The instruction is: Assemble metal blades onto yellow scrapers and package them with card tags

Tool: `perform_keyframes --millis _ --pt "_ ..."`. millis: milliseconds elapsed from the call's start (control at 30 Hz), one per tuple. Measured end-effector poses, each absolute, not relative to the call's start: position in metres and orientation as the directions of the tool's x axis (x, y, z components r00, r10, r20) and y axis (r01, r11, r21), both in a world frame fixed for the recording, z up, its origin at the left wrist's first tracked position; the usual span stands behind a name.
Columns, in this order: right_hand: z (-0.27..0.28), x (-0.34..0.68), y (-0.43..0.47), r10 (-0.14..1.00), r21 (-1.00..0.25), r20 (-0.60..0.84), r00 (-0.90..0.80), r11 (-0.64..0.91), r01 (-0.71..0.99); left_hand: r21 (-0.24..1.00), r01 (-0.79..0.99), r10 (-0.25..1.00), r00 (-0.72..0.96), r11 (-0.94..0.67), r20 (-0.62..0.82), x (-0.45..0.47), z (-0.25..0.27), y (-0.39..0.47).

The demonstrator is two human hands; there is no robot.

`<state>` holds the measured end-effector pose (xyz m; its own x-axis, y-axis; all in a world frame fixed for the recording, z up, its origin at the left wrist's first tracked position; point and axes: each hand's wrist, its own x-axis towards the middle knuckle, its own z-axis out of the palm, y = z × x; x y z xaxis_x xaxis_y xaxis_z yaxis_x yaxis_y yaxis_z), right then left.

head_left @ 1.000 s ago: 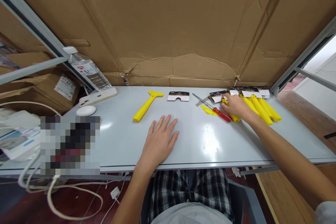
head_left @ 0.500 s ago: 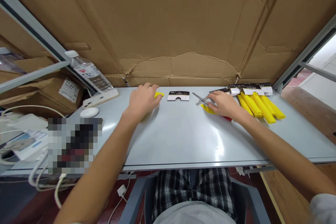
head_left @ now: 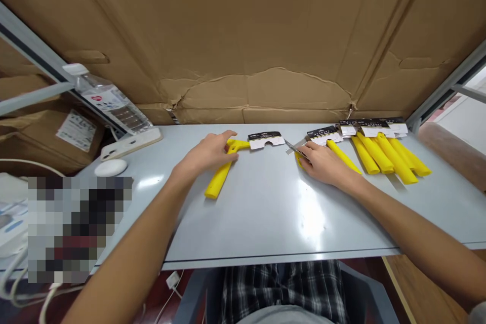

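My left hand [head_left: 212, 154] curls its thumb and fingers around the forked neck of a yellow-handled tool [head_left: 218, 182]. A black-and-white card [head_left: 266, 139] sits at the far end of that tool, and whatever it covers is hidden. My right hand [head_left: 321, 161] closes over a pair of scissors [head_left: 297, 149] lying near the tabletop. Their grey blades point left and a yellow bit of handle shows under the fingers. Just behind my right hand lies another yellow-handled tool [head_left: 343, 156] with a similar card [head_left: 322, 135].
Several more carded yellow-handled tools [head_left: 395, 159] lie side by side at the right. Cardboard [head_left: 261, 35] walls the back of the table [head_left: 254, 223]. On the left are a water bottle [head_left: 114, 101], a pale phone-like slab [head_left: 131, 143], a white oval object [head_left: 111, 167] and a blurred-out patch.
The yellow handle under my left hand is now in full view, and the card by it is tilted slightly. My right hand stays on the scissors. The camera view has shifted.
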<state>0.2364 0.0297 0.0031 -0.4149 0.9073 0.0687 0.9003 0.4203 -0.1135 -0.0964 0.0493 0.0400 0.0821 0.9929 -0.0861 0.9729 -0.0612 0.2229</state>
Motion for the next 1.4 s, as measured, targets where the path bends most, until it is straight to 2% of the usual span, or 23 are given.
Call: perform_keyframes --millis 133,200,300,400,467,533,633,700,733,767,867,1033,1133,1233,1400 --pt "-0.002 0.234 0.027 0.874 -0.226 0.095 -0.476 0.484 0.845 0.448 0.879 0.982 0.188 -0.164 -0.011 -0.074 0.047 0.036" --pt "-0.003 0.234 0.027 0.865 -0.289 0.125 -0.486 0.5 0.816 0.466 0.87 0.984 0.18 -0.161 0.004 -0.071 0.05 0.033" --pt "-0.002 0.236 0.029 0.873 -0.364 0.162 -0.461 0.487 0.794 0.424 0.897 0.992 0.117 -0.123 0.041 -0.08 0.052 0.035" --pt "-0.001 0.236 0.033 0.897 -0.381 0.175 -0.406 0.442 0.812 0.401 0.913 0.995 0.029 -0.067 0.1 -0.094 0.058 0.039" --pt "-0.001 0.234 0.035 0.907 -0.356 0.177 -0.383 0.422 0.834 0.444 0.895 0.994 -0.014 -0.035 0.106 -0.099 0.066 0.037" --pt "0.001 0.232 0.037 0.91 -0.323 0.155 -0.384 0.414 0.851 0.555 0.83 0.996 0.009 -0.054 0.083 -0.098 0.074 0.031" --pt "0.004 0.228 0.038 0.916 -0.301 0.111 -0.386 0.401 0.865 0.767 0.619 0.954 0.298 -0.167 -0.033 -0.083 0.079 0.017" --pt "0.005 0.226 0.038 0.915 -0.338 0.113 -0.386 0.401 0.851 0.879 0.465 0.806 0.558 -0.108 -0.197 -0.068 0.076 0.01" --pt "0.005 0.226 0.037 0.914 -0.369 0.116 -0.389 0.403 0.837 0.91 0.412 0.742 0.625 -0.052 -0.241 -0.06 0.072 0.007" --pt "0.005 0.225 0.037 0.912 -0.403 0.117 -0.394 0.406 0.82 0.925 0.38 0.694 0.667 -0.004 -0.271 -0.053 0.068 0.006" --pt "0.002 0.224 0.037 0.908 -0.499 0.113 -0.403 0.403 0.767 0.926 0.374 0.66 0.683 0.049 -0.311 -0.04 0.054 0.006" --pt "0.001 0.23 0.041 0.941 -0.629 0.133 -0.31 0.322 0.707 0.887 0.461 0.774 0.556 0.017 -0.304 -0.046 0.047 0.014" --pt "0.002 0.237 0.043 0.949 -0.575 0.174 -0.262 0.314 0.755 0.886 0.463 0.832 0.48 0.029 -0.278 -0.054 0.049 0.019" --pt "0.001 0.239 0.042 0.94 -0.485 0.15 -0.305 0.339 0.806 0.895 0.445 0.849 0.457 0.039 -0.265 -0.057 0.053 0.02" --pt "0.003 0.235 0.037 0.929 -0.476 0.096 -0.358 0.359 0.803 0.91 0.413 0.831 0.517 -0.031 -0.206 -0.055 0.063 0.015"
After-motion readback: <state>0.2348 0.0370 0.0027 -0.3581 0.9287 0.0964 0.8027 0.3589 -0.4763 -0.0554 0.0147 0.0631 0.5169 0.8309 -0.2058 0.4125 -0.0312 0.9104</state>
